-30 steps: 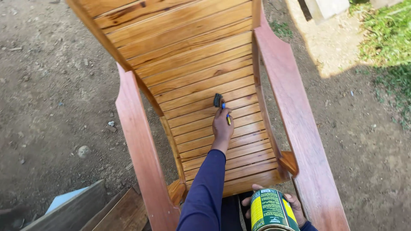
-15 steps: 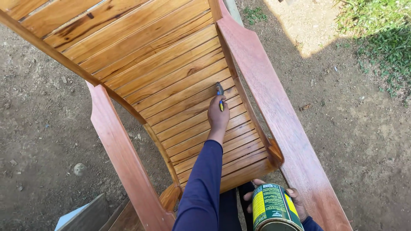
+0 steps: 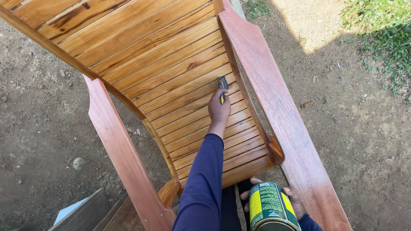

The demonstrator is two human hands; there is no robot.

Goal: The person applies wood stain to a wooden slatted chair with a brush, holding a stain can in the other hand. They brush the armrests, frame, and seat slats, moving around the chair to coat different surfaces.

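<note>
Your left hand (image 3: 219,110) is reaching along the slatted seat of the reddish-brown wooden lounge chair (image 3: 171,81), fingers closed around a small paintbrush with a blue and yellow handle (image 3: 222,87). The bristle end is resting on a seat slat near the right edge of the seat, just beside the inner face of the right armrest (image 3: 274,107). Your right hand (image 3: 291,201) is wrapped around a green and yellow metal can (image 3: 269,207), holding it upright, close to your body, at the front edge of the seat.

Risks to watch:

- The can is being carried in one hand over the chair's front edge. Tilting it while your attention is on the brush would likely spill its contents onto the slats or the dirt ground (image 3: 364,128). Whether the can is open cannot be confirmed here.
- The brush is working close to the armrest wall. Overloading it would probably push liquid into the gaps between slats, causing runs.
- Your left arm is stretching low across the seat; the dark blue sleeve (image 3: 205,179) could drag over wet wood and smear it.
- Loose dirt nearby could blow onto a wet surface.
</note>
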